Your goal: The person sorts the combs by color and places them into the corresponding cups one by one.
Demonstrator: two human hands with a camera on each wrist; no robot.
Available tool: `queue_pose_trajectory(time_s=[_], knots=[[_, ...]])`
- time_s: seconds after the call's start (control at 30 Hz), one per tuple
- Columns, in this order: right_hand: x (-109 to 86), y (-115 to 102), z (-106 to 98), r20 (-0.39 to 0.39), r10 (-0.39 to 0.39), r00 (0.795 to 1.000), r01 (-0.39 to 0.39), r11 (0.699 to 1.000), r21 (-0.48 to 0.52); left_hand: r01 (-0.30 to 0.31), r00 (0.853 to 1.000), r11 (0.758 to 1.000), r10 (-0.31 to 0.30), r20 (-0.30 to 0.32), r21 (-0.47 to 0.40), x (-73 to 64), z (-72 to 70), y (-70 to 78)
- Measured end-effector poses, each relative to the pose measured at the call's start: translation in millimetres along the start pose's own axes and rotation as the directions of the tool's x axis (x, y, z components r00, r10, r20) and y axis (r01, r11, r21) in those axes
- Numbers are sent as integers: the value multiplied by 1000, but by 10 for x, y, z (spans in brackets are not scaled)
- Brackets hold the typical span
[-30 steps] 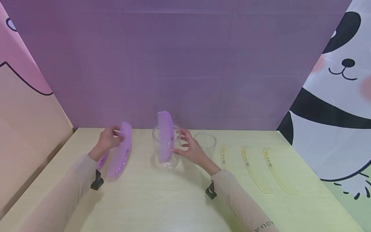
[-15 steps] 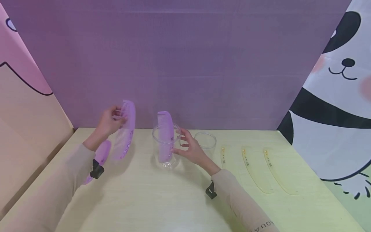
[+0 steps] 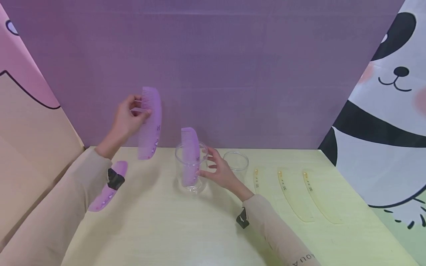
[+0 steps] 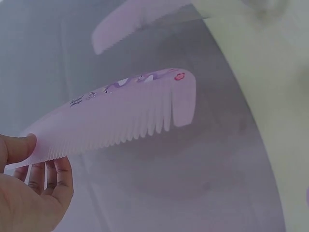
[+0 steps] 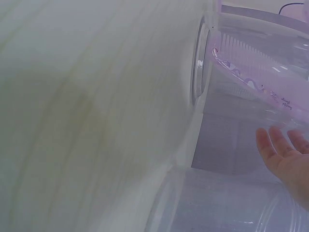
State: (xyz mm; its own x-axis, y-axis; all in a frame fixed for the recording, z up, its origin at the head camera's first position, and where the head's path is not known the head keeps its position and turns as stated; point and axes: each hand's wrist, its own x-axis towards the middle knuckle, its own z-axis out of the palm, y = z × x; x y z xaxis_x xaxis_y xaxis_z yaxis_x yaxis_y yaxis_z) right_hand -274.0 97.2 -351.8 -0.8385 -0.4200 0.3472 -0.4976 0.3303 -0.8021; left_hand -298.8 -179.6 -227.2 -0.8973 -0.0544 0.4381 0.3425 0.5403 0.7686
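In the head view my left hand (image 3: 128, 116) pinches a translucent purple comb (image 3: 155, 127) between thumb and fingers, raised upright above the back of the table. The left wrist view shows its teeth and printed pattern, with my thumb (image 4: 21, 147) near one end. A second purple comb (image 3: 189, 147) stands in a clear cup (image 3: 179, 171), its top above the rim. My right hand (image 3: 219, 170) holds that cup's right side, thumb in front and fingers behind. Another purple comb (image 3: 121, 168) lies on the table, partly hidden by my left forearm.
Another clear cup (image 3: 239, 162) stands right of the right hand. Three pale yellow combs lie on the right of the table (image 3: 186, 232); the nearest yellow comb (image 3: 256, 179) is beside my right wrist. A purple backdrop (image 3: 213, 74) rises behind.
My left hand has lifted its purple comb up and slightly right from the left of the table. More of the comb left lying there shows. The right hand and cup stay put.
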Motion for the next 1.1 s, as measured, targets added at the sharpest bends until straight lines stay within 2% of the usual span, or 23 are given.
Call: queue_pose_trajectory(time_s=[0.13,0.33,0.63,0.87,1.1], knots=[[0,-8,-4,-1,0,1000,0,1000,10,-18,999,999,17,-37,-41,41,-3,108],[2,-15,-4,-2,5,1000,-5,1000,8,-37,995,986,22,-95,-161,106,28,243],[3,-9,4,-7,-8,1000,8,1000,12,-90,990,958,57,-126,-273,132,224,397],[13,3,9,0,-4,1000,4,1000,20,-152,985,926,114,-128,-345,94,362,447],[1,-6,6,-2,-2,1000,2,1000,15,-189,981,899,156,-115,-395,51,527,359]])
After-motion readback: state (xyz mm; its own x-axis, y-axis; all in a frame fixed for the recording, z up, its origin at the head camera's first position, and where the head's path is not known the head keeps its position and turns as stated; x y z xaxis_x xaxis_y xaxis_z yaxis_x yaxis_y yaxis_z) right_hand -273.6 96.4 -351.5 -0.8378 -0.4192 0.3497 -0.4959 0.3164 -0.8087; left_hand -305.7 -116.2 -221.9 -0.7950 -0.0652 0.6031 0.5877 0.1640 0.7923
